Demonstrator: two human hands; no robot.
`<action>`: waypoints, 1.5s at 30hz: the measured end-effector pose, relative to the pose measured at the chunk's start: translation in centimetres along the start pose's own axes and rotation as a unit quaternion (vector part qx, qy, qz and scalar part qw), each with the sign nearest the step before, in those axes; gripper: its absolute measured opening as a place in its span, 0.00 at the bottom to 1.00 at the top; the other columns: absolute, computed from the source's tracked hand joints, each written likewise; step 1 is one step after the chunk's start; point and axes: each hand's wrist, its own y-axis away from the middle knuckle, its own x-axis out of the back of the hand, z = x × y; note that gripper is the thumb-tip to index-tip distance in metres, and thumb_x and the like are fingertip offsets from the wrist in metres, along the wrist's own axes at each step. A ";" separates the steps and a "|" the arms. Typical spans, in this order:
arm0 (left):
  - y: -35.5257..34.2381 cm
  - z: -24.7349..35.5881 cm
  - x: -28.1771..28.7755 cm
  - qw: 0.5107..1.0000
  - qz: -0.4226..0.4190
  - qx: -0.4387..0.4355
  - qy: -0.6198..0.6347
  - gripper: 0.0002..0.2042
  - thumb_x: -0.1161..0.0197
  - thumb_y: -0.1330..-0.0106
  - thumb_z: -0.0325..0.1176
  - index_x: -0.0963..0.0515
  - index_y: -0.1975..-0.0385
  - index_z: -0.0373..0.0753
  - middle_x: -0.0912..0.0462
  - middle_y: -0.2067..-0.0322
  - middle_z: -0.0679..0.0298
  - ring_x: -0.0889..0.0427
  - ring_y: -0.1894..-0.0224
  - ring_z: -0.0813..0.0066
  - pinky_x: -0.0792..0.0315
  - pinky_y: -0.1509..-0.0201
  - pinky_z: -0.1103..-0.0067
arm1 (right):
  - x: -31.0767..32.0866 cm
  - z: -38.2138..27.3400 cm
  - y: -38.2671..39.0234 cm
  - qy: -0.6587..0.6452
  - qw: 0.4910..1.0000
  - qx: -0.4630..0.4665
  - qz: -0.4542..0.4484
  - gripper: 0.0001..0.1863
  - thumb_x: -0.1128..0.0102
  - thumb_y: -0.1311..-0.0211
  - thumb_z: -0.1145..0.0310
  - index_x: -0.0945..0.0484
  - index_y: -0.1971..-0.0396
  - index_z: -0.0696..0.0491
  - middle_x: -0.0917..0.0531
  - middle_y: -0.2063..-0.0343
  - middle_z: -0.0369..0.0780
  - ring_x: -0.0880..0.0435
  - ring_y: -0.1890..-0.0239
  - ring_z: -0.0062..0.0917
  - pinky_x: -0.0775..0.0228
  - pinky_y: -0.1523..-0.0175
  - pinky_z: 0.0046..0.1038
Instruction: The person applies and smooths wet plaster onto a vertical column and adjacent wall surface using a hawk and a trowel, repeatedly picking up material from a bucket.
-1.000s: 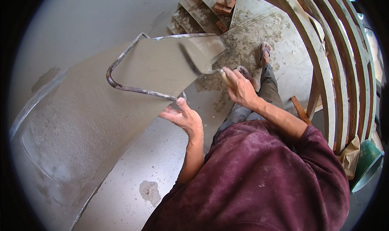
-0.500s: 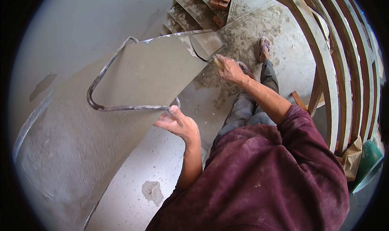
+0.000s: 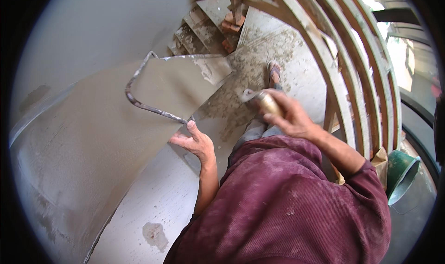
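My left hand (image 3: 197,142) is at the near edge of a curved, plaster-coated slab (image 3: 106,102). Its thumb presses the near end of a bent metal rod (image 3: 153,109), while its fingers reach toward the slab's edge. The rod loops over the slab, its far part meeting the slab's back edge. My right hand (image 3: 294,116), closed and smeared by motion, grips a trowel by its pale handle (image 3: 270,105). The blurred trowel blade (image 3: 249,95) is turned nearly edge-on, apart from the slab's pointed end.
Below lie steps (image 3: 204,28) with orange bricks (image 3: 232,23) and a mortar-splashed landing (image 3: 269,44). Curved wooden rails (image 3: 331,74) bend round the right side. Beyond my right elbow are a green bucket (image 3: 399,173) and a brown paper bag (image 3: 380,166). One sandalled foot (image 3: 274,72) shows.
My right hand has drawn the trowel back from the slab's end toward my body. The bent rod has shifted on the slab with my left hand at its end. The view has also turned.
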 end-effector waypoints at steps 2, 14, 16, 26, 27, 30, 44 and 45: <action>-0.2 0.6 -0.1 0.999 0.018 -0.012 0.050 0.36 0.38 0.31 0.42 0.50 0.38 0.21 0.37 0.43 0.34 0.34 0.40 0.45 0.41 0.34 0.59 | 5.5 -5.8 -0.6 0.028 0.998 -0.043 0.034 0.29 0.38 0.40 0.69 0.34 0.40 0.61 0.20 0.56 0.45 0.19 0.59 0.30 0.23 0.53 0.32; 1.1 -0.6 0.3 0.991 0.033 0.130 -0.016 0.42 0.37 0.35 0.53 0.45 0.38 0.20 0.36 0.41 0.32 0.35 0.37 0.40 0.43 0.32 0.59 | 32.6 -32.9 -12.1 0.563 0.802 -0.158 0.127 0.24 0.42 0.34 0.54 0.28 0.43 0.50 0.21 0.67 0.40 0.24 0.77 0.21 0.31 0.75 0.27; 0.9 0.5 0.2 0.989 0.033 0.146 -0.018 0.42 0.37 0.36 0.55 0.44 0.39 0.20 0.35 0.42 0.32 0.35 0.37 0.40 0.42 0.32 0.59 | 37.7 -31.3 -15.2 0.703 0.703 -0.073 0.077 0.19 0.43 0.34 0.60 0.27 0.46 0.49 0.19 0.64 0.43 0.19 0.71 0.28 0.27 0.63 0.35; 1.2 0.7 0.3 0.981 0.050 0.178 -0.054 0.44 0.38 0.37 0.60 0.40 0.40 0.21 0.32 0.43 0.34 0.32 0.39 0.41 0.40 0.34 0.61 | 38.6 -33.4 -22.8 0.678 0.702 -0.213 -0.040 0.23 0.56 0.29 0.48 0.23 0.60 0.54 0.20 0.84 0.40 0.17 0.85 0.29 0.24 0.79 0.31; 1.1 1.0 0.3 0.981 0.055 0.175 -0.059 0.44 0.39 0.37 0.61 0.40 0.40 0.21 0.32 0.43 0.34 0.32 0.39 0.41 0.40 0.35 0.61 | 39.8 -32.3 -24.4 0.675 0.703 -0.213 -0.066 0.25 0.58 0.29 0.46 0.23 0.62 0.55 0.20 0.85 0.40 0.18 0.86 0.29 0.25 0.82 0.30; 1.1 0.9 0.7 0.964 0.029 0.230 -0.127 0.45 0.40 0.38 0.62 0.39 0.40 0.21 0.32 0.44 0.33 0.32 0.40 0.40 0.40 0.36 0.60 | 39.7 -31.2 -27.0 0.683 0.673 -0.252 -0.130 0.33 0.65 0.29 0.45 0.24 0.80 0.57 0.21 0.85 0.44 0.19 0.86 0.30 0.25 0.80 0.31; 1.6 0.1 1.2 0.967 0.038 0.203 -0.149 0.45 0.42 0.37 0.64 0.39 0.44 0.19 0.31 0.49 0.33 0.31 0.44 0.39 0.39 0.38 0.60 | 46.5 -26.4 -40.7 0.676 0.729 0.106 -0.008 0.22 0.33 0.45 0.57 0.27 0.57 0.55 0.20 0.65 0.44 0.20 0.59 0.36 0.28 0.51 0.37; 2.0 -0.1 1.5 0.968 0.042 0.198 -0.151 0.44 0.42 0.37 0.64 0.39 0.44 0.19 0.31 0.49 0.33 0.31 0.44 0.39 0.39 0.38 0.60 | 46.7 -25.8 -41.1 0.661 0.742 0.111 -0.010 0.20 0.34 0.43 0.58 0.27 0.60 0.56 0.21 0.69 0.43 0.20 0.63 0.35 0.28 0.54 0.38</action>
